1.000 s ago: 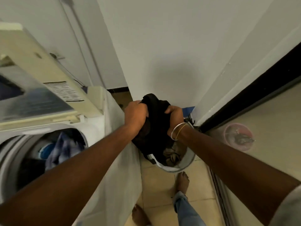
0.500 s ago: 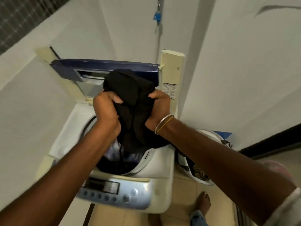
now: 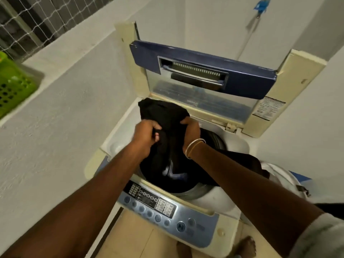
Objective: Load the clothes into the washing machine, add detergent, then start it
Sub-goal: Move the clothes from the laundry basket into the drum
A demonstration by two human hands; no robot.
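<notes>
- The left hand (image 3: 147, 133) and right hand (image 3: 191, 133) each gripped the bunched black garment (image 3: 163, 112), fingers curled into the cloth, above the open drum of the washing machine (image 3: 219, 200).
- Part trailed right over the rim (possibly toward the white basket (image 3: 283, 175)); dropped so, it could snag outside.

Both hands grip a black garment (image 3: 163, 116) over the open washer (image 3: 230, 203), the left hand (image 3: 146, 133) and the right hand (image 3: 191, 134) each bunching its upper part. The cloth hangs down into the drum (image 3: 197, 190), and part drapes over the washer's right rim. The lid (image 3: 204, 75) stands raised behind, the control panel (image 3: 167, 211) is nearest, and a green basket (image 3: 13, 84) sits on the ledge at far left.
</notes>
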